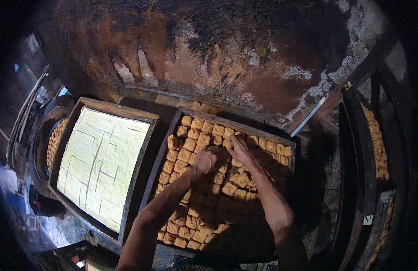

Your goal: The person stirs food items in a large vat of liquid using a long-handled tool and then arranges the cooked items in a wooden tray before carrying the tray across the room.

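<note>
While both hands worked mid-tray, the left hand (203, 161) clutched golden fried cubes (191, 144); the right hand (238, 149) lay open, apparently arranging more.

wall (227, 49): rough, flaking, rust-stained plaster
trays (166, 149): dark, worn wood
golden cubes (191, 144): matt, fried-looking crust
pale slab (100, 162): smooth, matt, scored

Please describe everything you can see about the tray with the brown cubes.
The tray is a shallow, dark wooden rectangle, tilted in the picture. It is nearly full of golden-brown fried cubes in rough rows. It lies beside a similar tray holding a pale slab cut into squares. The left hand and right hand rest on the cubes near its middle.
</note>
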Available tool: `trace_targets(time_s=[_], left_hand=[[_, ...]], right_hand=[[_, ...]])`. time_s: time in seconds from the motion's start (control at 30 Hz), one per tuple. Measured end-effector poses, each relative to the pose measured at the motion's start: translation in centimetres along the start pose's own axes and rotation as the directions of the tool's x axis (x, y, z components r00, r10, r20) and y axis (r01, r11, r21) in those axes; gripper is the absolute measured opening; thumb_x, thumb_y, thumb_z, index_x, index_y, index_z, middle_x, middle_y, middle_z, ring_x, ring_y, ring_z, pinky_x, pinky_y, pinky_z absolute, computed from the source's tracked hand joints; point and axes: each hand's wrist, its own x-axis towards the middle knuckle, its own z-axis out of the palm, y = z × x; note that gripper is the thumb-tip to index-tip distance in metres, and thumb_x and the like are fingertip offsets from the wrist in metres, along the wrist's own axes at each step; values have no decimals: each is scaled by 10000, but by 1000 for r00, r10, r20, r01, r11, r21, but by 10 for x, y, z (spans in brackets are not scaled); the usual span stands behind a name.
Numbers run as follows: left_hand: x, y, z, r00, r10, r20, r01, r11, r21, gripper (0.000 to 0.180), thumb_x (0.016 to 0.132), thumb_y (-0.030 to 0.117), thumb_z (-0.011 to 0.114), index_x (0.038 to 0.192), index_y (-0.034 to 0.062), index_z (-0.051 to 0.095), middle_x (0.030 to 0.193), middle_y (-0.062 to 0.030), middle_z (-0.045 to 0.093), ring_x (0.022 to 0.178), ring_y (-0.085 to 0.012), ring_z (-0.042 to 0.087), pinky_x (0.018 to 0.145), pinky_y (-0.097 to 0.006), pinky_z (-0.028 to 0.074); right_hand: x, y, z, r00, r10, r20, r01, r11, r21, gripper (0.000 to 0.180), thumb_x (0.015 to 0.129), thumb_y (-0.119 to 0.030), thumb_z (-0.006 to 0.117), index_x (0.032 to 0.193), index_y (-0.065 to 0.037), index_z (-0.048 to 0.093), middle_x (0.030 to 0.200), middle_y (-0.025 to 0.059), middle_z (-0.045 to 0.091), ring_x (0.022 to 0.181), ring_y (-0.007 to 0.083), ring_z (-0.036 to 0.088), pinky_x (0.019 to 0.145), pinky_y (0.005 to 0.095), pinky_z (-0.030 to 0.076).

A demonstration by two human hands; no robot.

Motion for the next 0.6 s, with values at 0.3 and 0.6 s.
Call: trace_targets(time_s=[0.3, 0.6], left_hand=[[25, 4, -5, 996, -52, 72, 46, 995, 86, 422, 901, 226, 403, 1276, 36, 364, 1127, -69, 527, 954, -147, 516, 814, -268, 415], [36, 11, -19, 1000, 12, 15, -12, 999, 33, 381, 902, 256, 419, 1203, 25, 453, 1118, -80, 538, 955, -142, 528, 812, -276, 436]], right_hand=[[6, 69, -11, 927, -337, -162, 294, 924, -243, 194, 714, -81, 675, 854, -7, 563, 931, 113, 491, 941, 306, 479, 816, 394, 384], [15, 62, -33, 938, -297, -181, 261, 945, -199, 189, 782, -22, 582, 969, -21, 609, 866, 103, 590, 879, 233, 527, 811, 390, 397]])
